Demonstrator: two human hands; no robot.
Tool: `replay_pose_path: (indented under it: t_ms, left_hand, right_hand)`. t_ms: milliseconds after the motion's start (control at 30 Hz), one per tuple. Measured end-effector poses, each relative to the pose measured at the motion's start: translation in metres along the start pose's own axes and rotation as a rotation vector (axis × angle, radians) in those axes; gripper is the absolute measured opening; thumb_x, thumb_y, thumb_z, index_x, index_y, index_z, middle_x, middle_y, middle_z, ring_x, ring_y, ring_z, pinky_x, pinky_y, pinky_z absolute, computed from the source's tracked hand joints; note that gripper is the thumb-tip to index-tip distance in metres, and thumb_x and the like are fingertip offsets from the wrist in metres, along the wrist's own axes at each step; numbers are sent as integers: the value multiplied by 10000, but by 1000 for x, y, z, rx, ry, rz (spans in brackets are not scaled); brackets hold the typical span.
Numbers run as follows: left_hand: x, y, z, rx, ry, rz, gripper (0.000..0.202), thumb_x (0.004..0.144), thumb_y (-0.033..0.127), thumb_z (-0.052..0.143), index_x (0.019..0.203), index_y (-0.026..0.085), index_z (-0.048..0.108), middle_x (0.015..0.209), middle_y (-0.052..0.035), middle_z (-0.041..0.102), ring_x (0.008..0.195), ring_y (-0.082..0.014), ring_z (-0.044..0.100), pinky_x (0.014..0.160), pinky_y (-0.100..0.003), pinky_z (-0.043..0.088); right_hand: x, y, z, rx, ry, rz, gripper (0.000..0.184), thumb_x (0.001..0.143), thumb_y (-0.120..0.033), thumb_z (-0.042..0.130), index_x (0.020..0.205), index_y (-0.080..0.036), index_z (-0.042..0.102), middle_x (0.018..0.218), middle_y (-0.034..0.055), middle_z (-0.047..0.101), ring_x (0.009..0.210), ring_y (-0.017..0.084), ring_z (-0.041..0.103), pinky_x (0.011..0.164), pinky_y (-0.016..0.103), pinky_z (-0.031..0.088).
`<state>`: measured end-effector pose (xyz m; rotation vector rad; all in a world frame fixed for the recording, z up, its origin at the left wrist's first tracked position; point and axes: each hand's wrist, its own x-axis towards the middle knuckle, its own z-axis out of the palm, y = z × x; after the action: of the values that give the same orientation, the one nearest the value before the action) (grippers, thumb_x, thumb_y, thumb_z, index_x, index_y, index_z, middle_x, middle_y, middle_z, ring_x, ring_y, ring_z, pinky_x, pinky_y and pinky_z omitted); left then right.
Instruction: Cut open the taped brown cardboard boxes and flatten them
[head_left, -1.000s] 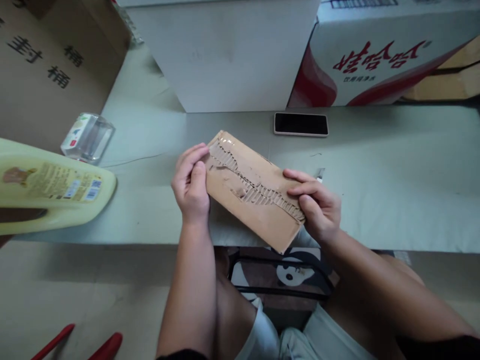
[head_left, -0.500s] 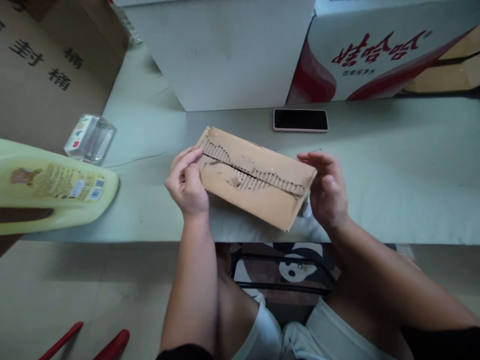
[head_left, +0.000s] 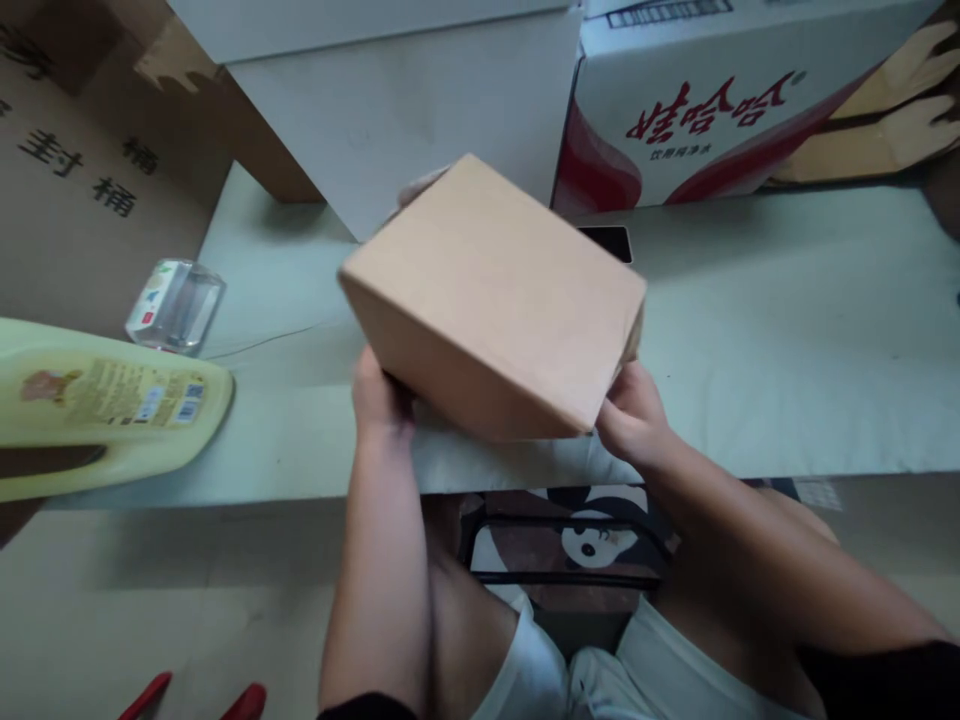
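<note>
Both my hands hold the cardboard box (head_left: 495, 300) up above the worktop (head_left: 750, 350).

The fingers of my left hand (head_left: 379, 392) go under its lower left edge and are mostly hidden. Those of my right hand (head_left: 634, 415) are closed on the lower right corner. The box lies at 12 o'clock from both hands, tilted, plain face toward me, with its long axis from 10 to 4 o'clock. Neither hand is nearer. A phone (head_left: 613, 243) shows behind it at 1 o'clock.

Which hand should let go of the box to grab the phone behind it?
Right, probably. The right hand grips the near right corner of the cardboard box, on the same side as the phone; the left hand holds the near left corner, farther off.
</note>
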<state>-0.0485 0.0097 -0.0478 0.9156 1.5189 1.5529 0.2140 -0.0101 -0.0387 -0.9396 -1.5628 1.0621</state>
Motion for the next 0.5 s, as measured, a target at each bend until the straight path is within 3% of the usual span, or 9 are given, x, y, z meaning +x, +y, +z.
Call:
replay_pose_path:
  t_ms: [100,233,400,500]
  left_hand:
    - [-9,1,14,-91,-84,-260,485,833,670,534,867,214,696,851,-87,747,925,-263,726,705,-359,593]
    - [-18,3,19,35,-292,-488,776,777,896,400,792,184,708,685,-138,702,771,-316,735,551,-375,538]
    - [-25,7,16,64,-482,-563,868,722,958,422,977,190,735,728,-121,725,626,-266,698,455,-327,472]
    - [-29,13,15,77,-558,-594,937,677,990,431,1102,207,721,732,-107,724,525,-217,633,392,-289,410]
  right_hand:
    - [1,-3,0,-63,34,-10,545,953,-555,569,1427,-293,508,1367,108,643,1244,313,630,1064,505,540]
    - [6,-5,-2,-37,99,-9,494,987,-515,517,1412,-263,532,1372,98,651,1258,291,627,1106,475,515]
    - [7,2,-10,68,13,11,559,933,-518,494,1436,-276,532,1518,47,571,1445,309,489,1234,506,384]
    - [5,-3,-15,51,12,30,720,863,-574,543,1526,-321,423,1568,28,524,1457,322,472,1196,518,426]
